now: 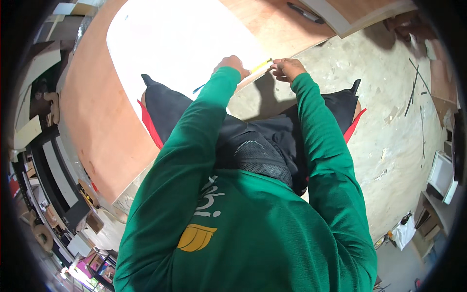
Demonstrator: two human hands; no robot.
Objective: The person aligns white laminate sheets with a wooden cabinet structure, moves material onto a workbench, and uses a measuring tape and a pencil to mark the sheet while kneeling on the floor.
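A yellow tape measure blade [261,65] stretches between my two hands along the edge of a wooden board [92,121]. My left hand [232,64] is closed at the near end of the blade, over a bright white sheet [170,48] on the board. The tape's case, if in that hand, is hidden. A thin blue strip [198,89], perhaps a strap, shows beside my left sleeve. My right hand [290,68] pinches the blade's far end at the board's edge, its other fingers curled.
A dark pen-like tool [305,13] lies on the board near a pale framed panel [335,19]. Thin dark strips [414,87] lie on the stained floor [384,131] to the right. Materials and rolls of tape [43,237] crowd the left side.
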